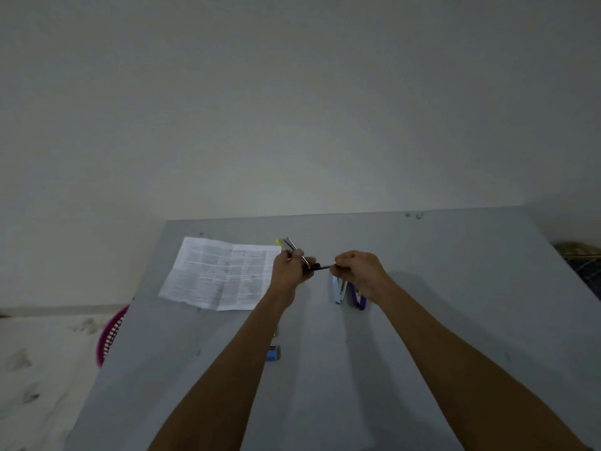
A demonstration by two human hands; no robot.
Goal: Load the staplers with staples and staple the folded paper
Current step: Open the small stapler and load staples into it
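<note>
At frame centre, a stapler [292, 247] is gripped in the left hand [287, 275] above the table [455, 288], its black pusher rod [321, 267] pinched by the right hand [357, 270]; the creased paper [221, 275] is seen lying just left.

Bare forearms [247, 346], bare left hand [289, 272], right hand [361, 268]

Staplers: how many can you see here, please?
3: a yellow-tipped stapler in the left hand; a light blue stapler and a purple stapler on the table, partly hidden by the right hand.
</note>
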